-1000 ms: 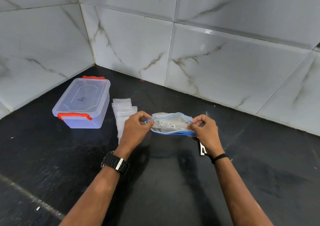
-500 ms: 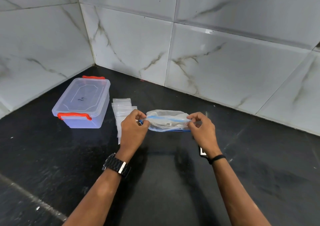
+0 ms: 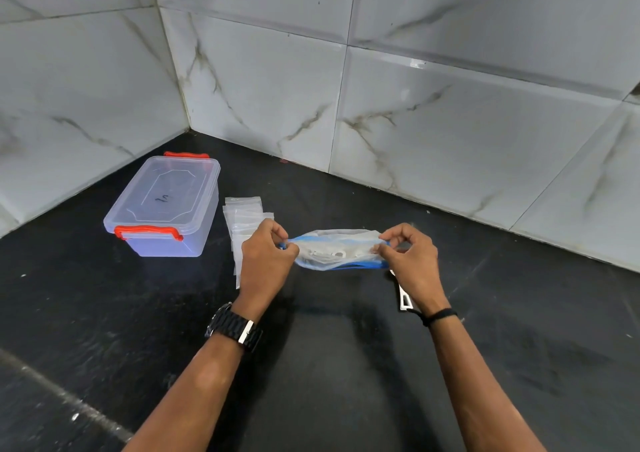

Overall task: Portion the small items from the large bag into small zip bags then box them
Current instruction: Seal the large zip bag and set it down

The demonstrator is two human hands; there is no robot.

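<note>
Head view: both hands' grip pinches the large bag [image 3: 337, 249] over a black counter [image 3: 311, 365]; contents unclear.

A black counter [image 3: 346, 399] is lying under everything, running into a corner. White tiles with grey streaks [image 3: 450, 122] are covering the walls behind it. A small white flat thing [image 3: 403, 297] is lying on the counter.

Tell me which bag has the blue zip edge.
The large bag held between both hands; the small zip bags stacked beside the box are plain clear.
</note>
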